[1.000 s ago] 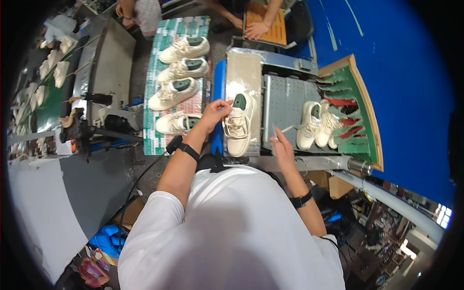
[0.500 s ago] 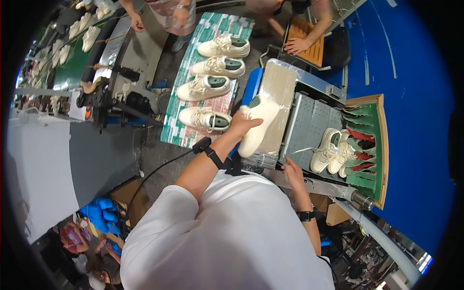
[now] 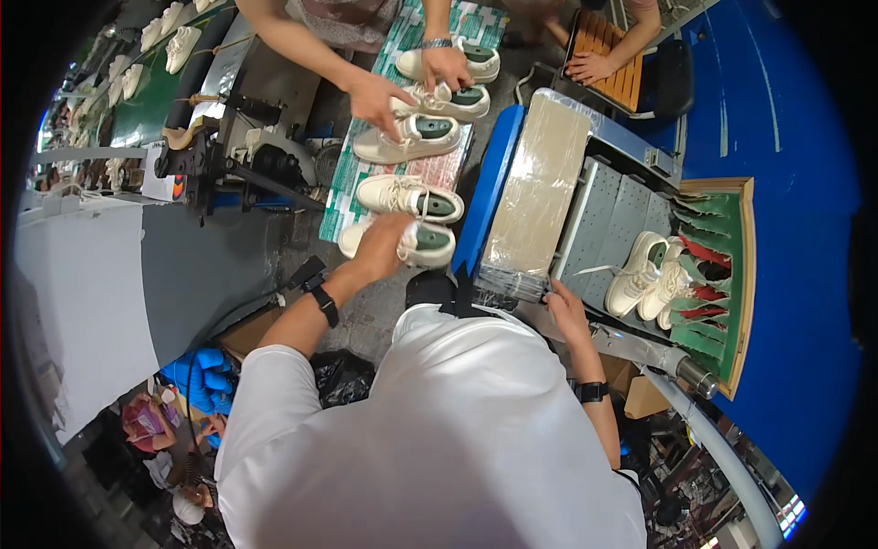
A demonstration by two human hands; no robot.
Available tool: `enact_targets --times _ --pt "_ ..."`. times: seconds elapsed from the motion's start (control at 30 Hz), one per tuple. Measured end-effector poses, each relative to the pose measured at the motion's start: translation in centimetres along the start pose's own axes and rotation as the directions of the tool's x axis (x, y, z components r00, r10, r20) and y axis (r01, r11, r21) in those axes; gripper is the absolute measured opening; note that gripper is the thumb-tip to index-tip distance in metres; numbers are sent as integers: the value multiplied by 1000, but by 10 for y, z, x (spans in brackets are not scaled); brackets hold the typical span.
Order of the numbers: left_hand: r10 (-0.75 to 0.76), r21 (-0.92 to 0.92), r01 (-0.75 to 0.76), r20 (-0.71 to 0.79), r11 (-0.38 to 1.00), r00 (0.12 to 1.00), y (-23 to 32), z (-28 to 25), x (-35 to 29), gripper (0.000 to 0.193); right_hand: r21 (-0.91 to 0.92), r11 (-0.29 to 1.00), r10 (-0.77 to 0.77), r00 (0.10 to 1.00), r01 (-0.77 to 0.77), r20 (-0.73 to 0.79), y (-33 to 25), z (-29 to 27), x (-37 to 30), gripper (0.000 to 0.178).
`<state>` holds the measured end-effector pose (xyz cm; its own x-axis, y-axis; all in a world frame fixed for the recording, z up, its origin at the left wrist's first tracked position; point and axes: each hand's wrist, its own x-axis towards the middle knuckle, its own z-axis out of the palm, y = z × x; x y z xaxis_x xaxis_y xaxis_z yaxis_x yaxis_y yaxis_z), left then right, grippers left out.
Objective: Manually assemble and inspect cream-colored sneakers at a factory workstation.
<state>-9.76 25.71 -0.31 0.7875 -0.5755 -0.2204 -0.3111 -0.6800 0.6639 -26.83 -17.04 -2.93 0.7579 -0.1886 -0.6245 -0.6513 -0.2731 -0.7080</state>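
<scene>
My left hand (image 3: 384,245) is closed over a cream sneaker (image 3: 430,243) with a dark green lining, at the near end of a low bench covered in green, white and red (image 3: 340,206). The sneaker's toe shows left of the hand. Farther along the bench stand more cream sneakers (image 3: 410,198) in a row. My right hand (image 3: 569,313) holds nothing that I can see; its fingers are loosely stretched against the near edge of the machine, beside the plastic-wrapped platform (image 3: 540,183).
Across the bench, a co-worker's hands (image 3: 377,105) touch the sneakers' laces. Another person's hand (image 3: 590,68) rests on a slatted wooden seat (image 3: 604,46). On the right, cream sneakers (image 3: 637,274) sit on a grey perforated conveyor (image 3: 608,215) before a green-flapped opening (image 3: 718,284).
My left hand has carried the sneaker from above the wrapped platform leftward to the bench's near end. The co-worker's hands have come down to the sneakers. My right hand stays near the machine's edge.
</scene>
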Motion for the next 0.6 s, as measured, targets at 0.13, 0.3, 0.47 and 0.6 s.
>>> enact_targets --times 0.13,0.3,0.47,0.6 --pt "-39 258 117 -290 959 956 -25 39 -26 70 -13 1000 4 999 -4 52 0 6 -3 66" --pt "-335 232 375 -196 897 922 10 50 -23 94 -91 996 8 994 2 110 3 -2 -11 65" --pt "4 47 13 -346 999 938 124 44 45 78 -171 978 -110 993 118 53 21 -24 -35 62" --pt "142 -257 -147 -39 955 989 215 129 129 72 -76 996 -50 999 52 21 52 -31 -54 67"
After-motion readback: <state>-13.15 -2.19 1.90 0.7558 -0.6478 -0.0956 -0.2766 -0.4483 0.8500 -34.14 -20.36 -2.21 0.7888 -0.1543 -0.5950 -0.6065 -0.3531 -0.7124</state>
